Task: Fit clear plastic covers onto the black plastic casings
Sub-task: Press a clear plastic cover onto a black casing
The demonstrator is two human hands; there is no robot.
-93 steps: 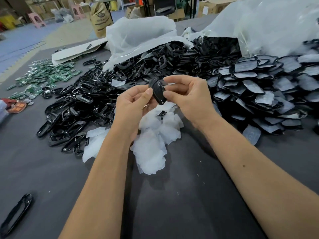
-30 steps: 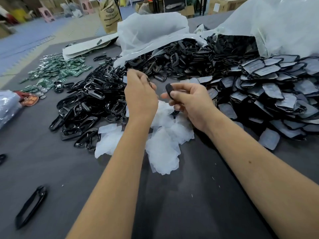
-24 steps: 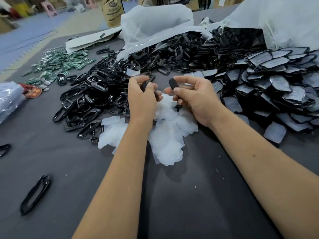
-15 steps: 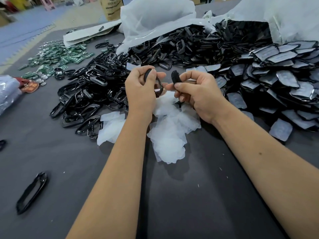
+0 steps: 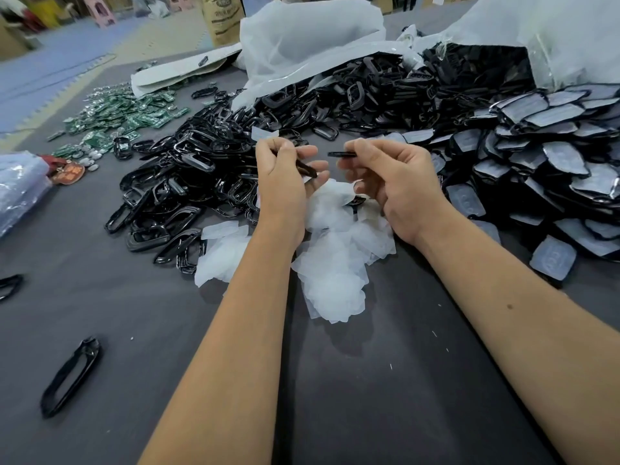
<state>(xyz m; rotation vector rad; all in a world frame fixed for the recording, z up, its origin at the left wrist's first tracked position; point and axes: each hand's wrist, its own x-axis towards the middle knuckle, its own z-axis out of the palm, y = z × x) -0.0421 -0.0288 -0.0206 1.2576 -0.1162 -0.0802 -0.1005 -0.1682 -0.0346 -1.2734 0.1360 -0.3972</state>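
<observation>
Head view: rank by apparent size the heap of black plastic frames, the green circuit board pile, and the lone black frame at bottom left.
1. Heap of black plastic frames
2. Green circuit board pile
3. Lone black frame, though nearness to the camera inflates it.

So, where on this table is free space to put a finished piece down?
The grey table is bare between the two forearms, nearer than the white film scraps. Another bare patch lies left of the left forearm, between the lone black frame and the frame pile. Farther back it is crowded: frames left, covered casings right.
</observation>
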